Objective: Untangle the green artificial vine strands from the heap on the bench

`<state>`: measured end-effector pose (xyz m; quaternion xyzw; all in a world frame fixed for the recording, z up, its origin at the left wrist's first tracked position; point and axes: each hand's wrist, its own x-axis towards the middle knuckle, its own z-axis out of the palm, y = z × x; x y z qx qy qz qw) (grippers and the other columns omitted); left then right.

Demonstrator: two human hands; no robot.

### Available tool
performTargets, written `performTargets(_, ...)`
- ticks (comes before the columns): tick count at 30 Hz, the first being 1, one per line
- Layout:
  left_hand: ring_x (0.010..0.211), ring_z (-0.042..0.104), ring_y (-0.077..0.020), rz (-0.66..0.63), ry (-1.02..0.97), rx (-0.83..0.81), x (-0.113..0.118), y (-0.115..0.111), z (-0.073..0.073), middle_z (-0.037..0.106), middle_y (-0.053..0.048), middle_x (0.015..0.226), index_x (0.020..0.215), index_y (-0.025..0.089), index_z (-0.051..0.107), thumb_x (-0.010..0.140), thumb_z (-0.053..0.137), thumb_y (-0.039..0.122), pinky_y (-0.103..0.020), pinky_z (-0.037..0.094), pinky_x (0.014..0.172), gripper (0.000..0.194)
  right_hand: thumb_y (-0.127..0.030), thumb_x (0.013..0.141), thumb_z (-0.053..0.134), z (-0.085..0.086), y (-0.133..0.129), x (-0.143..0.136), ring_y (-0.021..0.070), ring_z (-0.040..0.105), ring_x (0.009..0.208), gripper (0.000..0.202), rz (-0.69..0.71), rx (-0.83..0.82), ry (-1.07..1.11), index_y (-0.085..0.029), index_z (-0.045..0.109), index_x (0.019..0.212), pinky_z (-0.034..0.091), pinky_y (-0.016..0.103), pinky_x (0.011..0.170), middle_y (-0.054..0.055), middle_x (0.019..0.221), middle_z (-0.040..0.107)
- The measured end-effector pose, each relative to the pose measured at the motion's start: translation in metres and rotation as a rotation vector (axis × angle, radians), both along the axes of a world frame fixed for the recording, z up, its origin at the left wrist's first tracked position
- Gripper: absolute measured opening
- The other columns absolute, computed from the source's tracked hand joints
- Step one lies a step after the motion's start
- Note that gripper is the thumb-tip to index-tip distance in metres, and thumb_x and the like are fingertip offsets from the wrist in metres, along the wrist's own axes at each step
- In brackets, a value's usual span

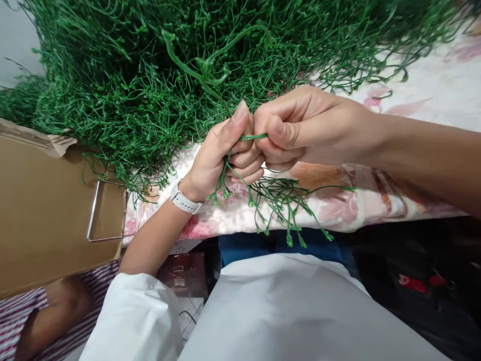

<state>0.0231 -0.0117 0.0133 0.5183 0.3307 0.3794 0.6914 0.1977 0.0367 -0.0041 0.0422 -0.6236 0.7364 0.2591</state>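
Observation:
My left hand [229,155], with a pale watch strap [187,199] at its wrist, is closed around green plastic stems [205,77] that stick up above the fist and hang below it. Against it, my right hand [300,128] pinches a thin green stem [255,136] that spans the small gap between the two thumbs. Loose stem ends with small forked tips [289,210] dangle under both fists. Whatever lies inside the curled fingers is hidden. Just beyond my hands rises a large heap of the same green plastic stems [143,75].
A flowered cloth [443,80] covers the surface under the heap. At the left stands a cardboard box [48,210] beside a bent metal wire frame [92,213]. A person in striped clothing [101,291] sits at the lower left, partly hidden by the cardboard.

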Motion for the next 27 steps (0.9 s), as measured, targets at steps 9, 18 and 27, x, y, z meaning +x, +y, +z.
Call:
performTargets(9, 0.031, 0.012, -0.0026, -0.042, -0.100, -0.133, 0.002, -0.007, 0.005, 0.005, 0.008, 0.049, 0.056, 0.023, 0.016, 0.088, 0.066, 0.081, -0.022, 0.016, 0.030, 0.083, -0.037, 0.104, 0.069, -0.005, -0.005, -0.002, 0.0019, 0.025, 0.050, 0.037, 0.102, -0.192, 0.087, -0.012, 0.053, 0.082, 0.025, 0.015, 0.048, -0.010, 0.063, 0.035)
performTargets(18, 0.032, 0.013, -0.0035, -0.031, -0.194, -0.151, -0.008, -0.013, 0.009, 0.015, 0.007, 0.048, 0.062, 0.022, 0.024, 0.103, 0.053, 0.068, -0.020, 0.020, 0.030, 0.068, -0.015, 0.117, 0.031, 0.010, -0.009, 0.005, 0.0037, 0.015, 0.046, 0.038, 0.117, -0.182, 0.091, -0.017, 0.047, 0.082, 0.029, 0.014, 0.049, -0.010, 0.058, 0.019)
performTargets(27, 0.036, 0.018, -0.0035, 0.141, -0.137, 0.060, -0.002, 0.000, 0.017, 0.016, 0.006, 0.053, 0.064, 0.020, 0.024, 0.104, 0.043, 0.074, -0.018, 0.026, 0.033, 0.070, -0.021, 0.118, 0.018, 0.049, 0.000, 0.010, 0.0095, 0.017, 0.050, 0.055, -0.807, -0.179, -0.223, -0.019, 0.046, 0.071, 0.024, 0.024, 0.050, -0.004, 0.054, 0.017)
